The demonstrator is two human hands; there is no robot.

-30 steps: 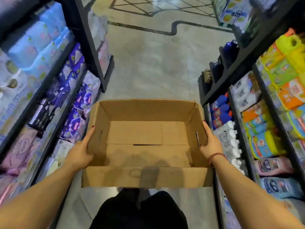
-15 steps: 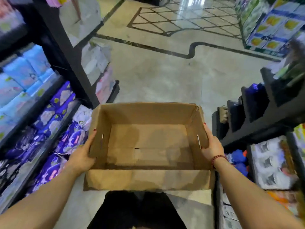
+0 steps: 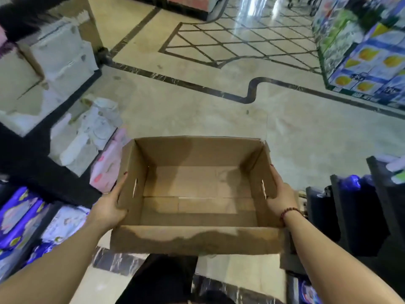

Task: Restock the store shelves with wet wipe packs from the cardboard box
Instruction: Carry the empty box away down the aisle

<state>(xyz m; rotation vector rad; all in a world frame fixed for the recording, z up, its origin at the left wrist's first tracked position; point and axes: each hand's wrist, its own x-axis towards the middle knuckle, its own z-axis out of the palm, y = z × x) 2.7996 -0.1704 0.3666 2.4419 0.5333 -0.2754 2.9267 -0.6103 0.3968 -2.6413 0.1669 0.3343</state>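
Note:
An open cardboard box (image 3: 197, 240) hangs in front of me at waist height, and its inside is empty, with only the bare bottom flaps showing. My left hand (image 3: 110, 205) lies flat against the box's left wall with the fingers straight and pointing forward. On the opposite wall my right hand (image 3: 281, 194) presses flat in the same way; a red bead bracelet sits on that wrist. Between them the two hands carry the box. No wet wipe packs are in the box.
Left shelves hold purple packs (image 3: 19, 216), a pink pack (image 3: 107, 167) and white packs (image 3: 87, 137). A black shelf end (image 3: 355, 207) with dark bottles stands at the right. A stack of blue and yellow cartons (image 3: 372, 62) stands at the far right. Beige tiled floor (image 3: 197, 102) lies ahead.
I have walked forward out of the aisle carrying the box; the shelves have slid back on both sides and open floor now lies ahead. Both hands keep their place on the box.

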